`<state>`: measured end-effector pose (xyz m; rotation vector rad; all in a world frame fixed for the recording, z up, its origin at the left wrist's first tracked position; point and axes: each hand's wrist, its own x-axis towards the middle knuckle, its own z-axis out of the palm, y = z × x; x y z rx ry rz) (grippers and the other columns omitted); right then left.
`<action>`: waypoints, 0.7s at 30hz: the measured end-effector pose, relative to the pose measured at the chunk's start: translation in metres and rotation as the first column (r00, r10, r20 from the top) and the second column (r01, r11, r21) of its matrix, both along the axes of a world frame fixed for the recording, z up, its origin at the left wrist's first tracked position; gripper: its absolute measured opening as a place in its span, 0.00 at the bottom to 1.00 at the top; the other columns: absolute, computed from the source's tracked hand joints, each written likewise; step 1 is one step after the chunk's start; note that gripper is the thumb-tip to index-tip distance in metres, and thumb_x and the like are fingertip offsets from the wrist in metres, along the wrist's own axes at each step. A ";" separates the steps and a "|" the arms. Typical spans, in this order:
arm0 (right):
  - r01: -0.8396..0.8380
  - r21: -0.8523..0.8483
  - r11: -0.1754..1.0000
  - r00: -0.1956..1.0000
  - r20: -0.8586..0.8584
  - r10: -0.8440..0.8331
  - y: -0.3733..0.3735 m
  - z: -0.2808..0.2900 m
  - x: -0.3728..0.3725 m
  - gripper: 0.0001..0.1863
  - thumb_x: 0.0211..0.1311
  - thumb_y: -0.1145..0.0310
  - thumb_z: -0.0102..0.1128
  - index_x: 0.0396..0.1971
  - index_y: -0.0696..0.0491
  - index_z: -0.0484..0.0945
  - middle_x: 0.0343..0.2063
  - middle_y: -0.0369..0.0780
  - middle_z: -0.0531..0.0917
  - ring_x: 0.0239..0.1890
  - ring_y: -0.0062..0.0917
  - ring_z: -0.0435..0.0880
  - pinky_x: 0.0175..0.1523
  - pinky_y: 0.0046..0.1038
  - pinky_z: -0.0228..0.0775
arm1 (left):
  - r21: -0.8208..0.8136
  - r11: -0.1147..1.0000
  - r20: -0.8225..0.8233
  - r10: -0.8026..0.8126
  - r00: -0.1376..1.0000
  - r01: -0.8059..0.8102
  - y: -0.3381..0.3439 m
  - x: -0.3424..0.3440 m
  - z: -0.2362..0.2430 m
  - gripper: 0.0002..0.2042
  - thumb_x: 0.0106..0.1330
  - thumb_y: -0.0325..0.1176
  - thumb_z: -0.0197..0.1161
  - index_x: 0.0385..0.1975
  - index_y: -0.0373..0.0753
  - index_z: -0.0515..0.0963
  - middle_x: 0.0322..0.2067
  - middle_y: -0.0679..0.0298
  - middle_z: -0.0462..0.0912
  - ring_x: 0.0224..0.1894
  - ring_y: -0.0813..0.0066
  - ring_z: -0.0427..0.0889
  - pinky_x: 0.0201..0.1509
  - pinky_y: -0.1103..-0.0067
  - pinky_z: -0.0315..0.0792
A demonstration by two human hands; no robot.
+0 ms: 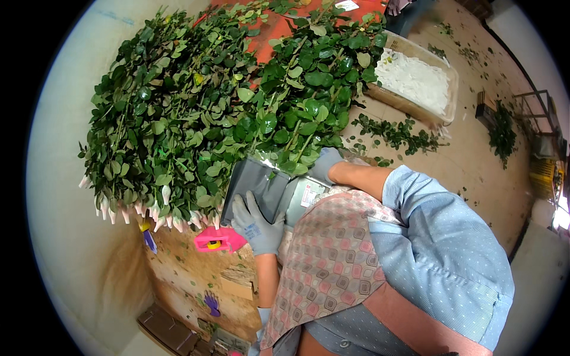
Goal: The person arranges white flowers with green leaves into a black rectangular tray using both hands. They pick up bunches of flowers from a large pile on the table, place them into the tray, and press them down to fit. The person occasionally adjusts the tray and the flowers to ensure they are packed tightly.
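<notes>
Left hand spread on the grey sheet, fingers apart; sheet sits against the leafy stems. Right hand beside the stems, grip can't tell. Sheet might slide if pressed loosely; leaves could tear if dragged.

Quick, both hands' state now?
Left grey-gloved hand: open, fingers spread on the dark-grey rectangular sheet.
Right grey-gloved hand: by the green leafy stems; grip cannot be told.
</notes>
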<state>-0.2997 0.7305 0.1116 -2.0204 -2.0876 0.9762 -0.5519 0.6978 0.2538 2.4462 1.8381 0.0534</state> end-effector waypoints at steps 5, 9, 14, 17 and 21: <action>0.035 -0.068 0.997 0.999 0.045 -0.032 -0.019 0.036 0.023 0.23 0.63 0.50 0.57 0.44 0.55 0.87 0.47 0.46 0.88 0.53 0.39 0.86 0.56 0.40 0.77 | -0.066 0.990 0.300 -0.100 0.949 0.126 -0.011 -0.039 0.009 0.49 0.48 0.42 0.79 0.71 0.36 0.61 0.72 0.45 0.59 0.74 0.45 0.58 0.74 0.52 0.54; -0.136 -0.534 0.834 0.741 -0.614 -0.273 -0.021 0.054 0.040 0.27 0.61 0.44 0.65 0.41 0.57 0.87 0.42 0.42 0.88 0.43 0.29 0.85 0.49 0.32 0.75 | -0.036 0.979 0.584 0.184 0.791 -0.202 -0.048 -0.062 0.004 0.46 0.53 0.34 0.77 0.73 0.33 0.59 0.73 0.45 0.59 0.74 0.47 0.60 0.77 0.61 0.55; 0.041 -0.729 0.683 -0.125 -0.682 -0.720 -0.001 0.061 -0.020 0.25 0.65 0.51 0.72 0.44 0.61 0.83 0.39 0.41 0.88 0.37 0.27 0.85 0.43 0.31 0.78 | -0.444 0.790 0.859 0.510 0.050 -0.423 -0.078 -0.064 -0.031 0.45 0.65 0.32 0.70 0.78 0.35 0.49 0.75 0.50 0.56 0.74 0.57 0.60 0.77 0.67 0.55; 0.211 -0.778 0.592 -0.251 -0.628 -0.736 0.010 0.033 -0.034 0.26 0.64 0.52 0.73 0.48 0.62 0.82 0.45 0.43 0.87 0.44 0.30 0.85 0.50 0.33 0.78 | -0.486 0.862 0.872 0.468 -0.145 -0.145 -0.067 -0.048 -0.046 0.42 0.71 0.33 0.65 0.79 0.36 0.45 0.76 0.52 0.54 0.74 0.63 0.59 0.75 0.70 0.58; 0.025 -0.762 0.647 -0.407 -0.599 -0.690 0.016 0.018 -0.030 0.19 0.65 0.58 0.71 0.46 0.57 0.84 0.44 0.40 0.87 0.43 0.28 0.85 0.53 0.28 0.79 | -0.558 0.808 0.829 0.538 -0.149 -0.187 -0.060 -0.026 -0.049 0.38 0.72 0.33 0.62 0.78 0.37 0.50 0.70 0.55 0.65 0.66 0.64 0.70 0.66 0.72 0.69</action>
